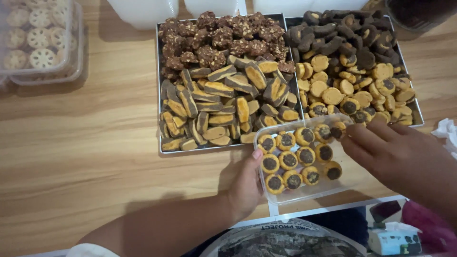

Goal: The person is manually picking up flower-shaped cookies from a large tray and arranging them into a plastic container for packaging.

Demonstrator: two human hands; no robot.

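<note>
A wooden worktop (81, 143) carried two metal trays side by side at its far edge. The left tray (159, 95) held dark nut-crusted clusters (219, 38) at the back and striped orange-and-brown bar cookies (219, 109) at the front. Clear lidded boxes (40, 40) of pale flower-shaped cookies (40, 35) were stacked at the far left corner. White containers (143, 12) stood behind the trays. A crumpled white tissue (447, 131) lay at the right edge.

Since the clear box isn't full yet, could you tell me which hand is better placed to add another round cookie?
Probably the right hand: its fingertips sit over the clear box beside the cookie tray, while the left hand grips the box's edge.
</note>
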